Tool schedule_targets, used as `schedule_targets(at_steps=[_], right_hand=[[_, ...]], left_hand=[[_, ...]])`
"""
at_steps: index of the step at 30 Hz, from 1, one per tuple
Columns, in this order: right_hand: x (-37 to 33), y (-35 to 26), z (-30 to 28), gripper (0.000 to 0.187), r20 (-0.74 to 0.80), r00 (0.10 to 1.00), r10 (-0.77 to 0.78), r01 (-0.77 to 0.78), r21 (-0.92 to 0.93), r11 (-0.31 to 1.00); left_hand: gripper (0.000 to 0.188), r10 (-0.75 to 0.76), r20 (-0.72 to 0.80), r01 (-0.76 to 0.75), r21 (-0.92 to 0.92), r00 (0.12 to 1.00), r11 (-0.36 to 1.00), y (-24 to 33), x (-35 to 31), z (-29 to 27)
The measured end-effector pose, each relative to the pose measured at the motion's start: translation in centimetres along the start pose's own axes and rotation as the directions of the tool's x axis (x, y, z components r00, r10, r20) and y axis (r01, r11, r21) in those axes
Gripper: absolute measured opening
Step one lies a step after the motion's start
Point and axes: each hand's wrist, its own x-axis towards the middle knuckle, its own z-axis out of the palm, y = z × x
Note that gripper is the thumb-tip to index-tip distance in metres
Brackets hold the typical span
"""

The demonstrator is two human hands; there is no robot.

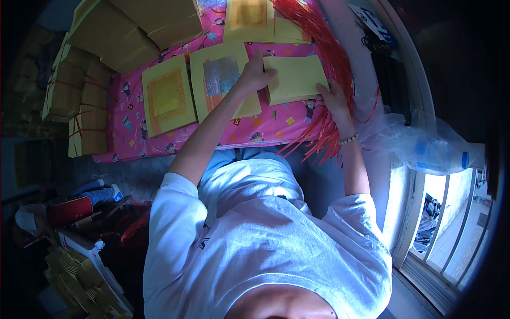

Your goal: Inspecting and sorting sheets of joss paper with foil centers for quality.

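Observation:
A thick stack of yellow paper [295, 78] lies on the pink patterned tablecloth [175, 142], between my two hands. My left hand [255, 73] closes on its left edge, thumb over the top sheet. My right hand [334, 101] grips the lower right corner with the thumb on top and the fingers down the side. Just left of the stack is a yellow sheet with a silver and orange square [220, 77], partly behind my left forearm. Farther left rests a yellow sheet with a gold and orange square [167, 98].
Red plastic strands [334, 42] hang along the table's right side. Bundles of brown-yellow paper [87, 130] tied with red string stand at the left. More printed sheets [249, 18] lie at the back. A clear plastic bag [419, 149] is by the barred window. Another person [69, 207] is at the lower left.

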Motion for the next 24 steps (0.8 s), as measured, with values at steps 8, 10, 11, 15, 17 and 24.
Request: schedule_targets(at_steps=[8, 10, 11, 15, 17, 24], right_hand=[[0.6, 1.4, 0.2, 0.03, -0.056, 0.989, -0.136, 0.129, -0.106, 0.986], [0.3, 0.8, 0.6, 0.031, -0.081, 0.99, -0.112, 0.104, -0.106, 0.989], [0.2, 0.8, 0.6, 0.031, -0.08, 0.99, -0.114, 0.105, -0.107, 0.989], [-0.7, -0.8, 0.1, 0.035, -0.091, 0.87, -0.484, 0.332, -0.618, 0.712], [-0.7, -1.1, 0.0, 0.036, -0.097, 0.877, -0.47, 0.306, -0.641, 0.704], [0.6, 0.8, -0.6, 0.037, -0.093, 0.946, -0.31, 0.263, -0.336, 0.904]], left_hand=[[0.051, 0.046, -0.045, -0.033, 0.261, 0.998, 0.965, 2.0, -0.4, 0.7], [0.051, 0.049, -0.052, -0.03, 0.308, 0.997, 0.951, 1.9, -0.5, 0.8], [0.05, 0.051, -0.057, -0.028, 0.353, 0.997, 0.935, 1.9, -0.5, 0.9], [0.046, 0.074, -0.067, -0.045, 0.363, 0.995, 0.931, 2.5, -0.8, 1.2], [0.045, 0.083, -0.085, -0.046, 0.374, 0.993, 0.926, 2.5, -0.9, 1.3], [0.052, 0.062, -0.134, 0.009, 0.473, 0.989, 0.881, 2.3, -1.0, 2.3]])
